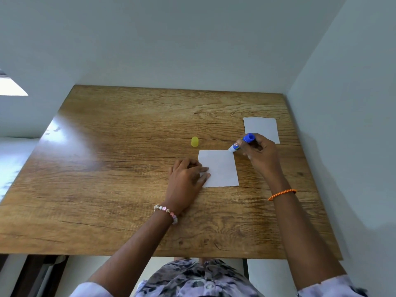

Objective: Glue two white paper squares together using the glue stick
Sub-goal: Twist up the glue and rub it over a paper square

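Note:
A white paper square (221,168) lies flat on the wooden table (120,168). My left hand (186,179) rests on its left edge, fingertips pressing the paper down. My right hand (260,154) grips a blue and white glue stick (242,143), tilted with its tip touching the paper's far right corner. A second white paper square (262,128) lies farther back on the right, partly behind my right hand. The glue stick's yellow cap (195,141) stands alone just beyond the near paper.
A pale wall runs along the table's far edge and right side. The table's near edge is close to my body. A bright window patch (10,86) shows at the far left.

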